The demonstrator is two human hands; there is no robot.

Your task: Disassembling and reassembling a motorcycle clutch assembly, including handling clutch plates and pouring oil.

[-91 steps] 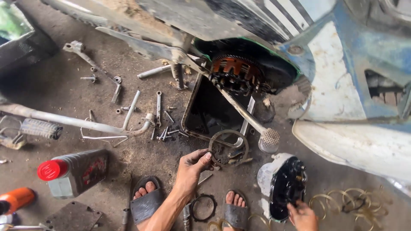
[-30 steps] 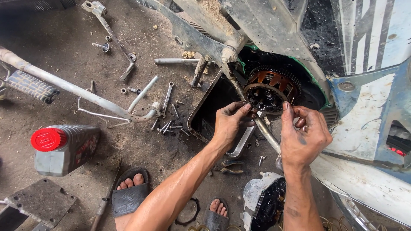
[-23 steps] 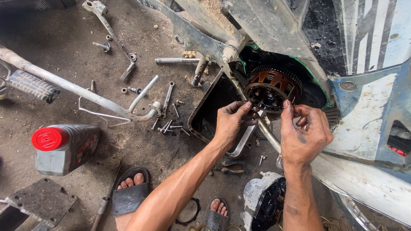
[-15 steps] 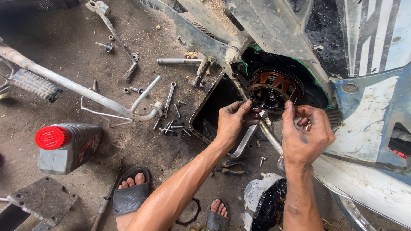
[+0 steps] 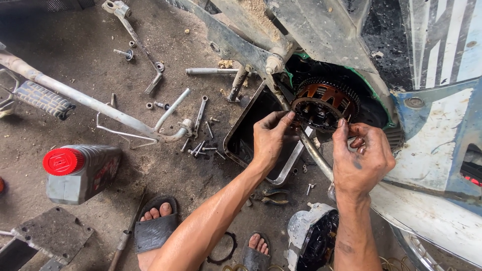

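A grey oil bottle with red cap stands left of scattered bolts and a spanner.

The clutch assembly at the far right shows rusty orange inside a black toothed ring, with a thin green gasket edge around its housing. The bodywork to the right is faded blue and white, with black-and-white stripes at the far corner. At the near left, the grey oil bottle has a bright red cap. The drain pan is black, the sandals dark grey, the floor dusty brown
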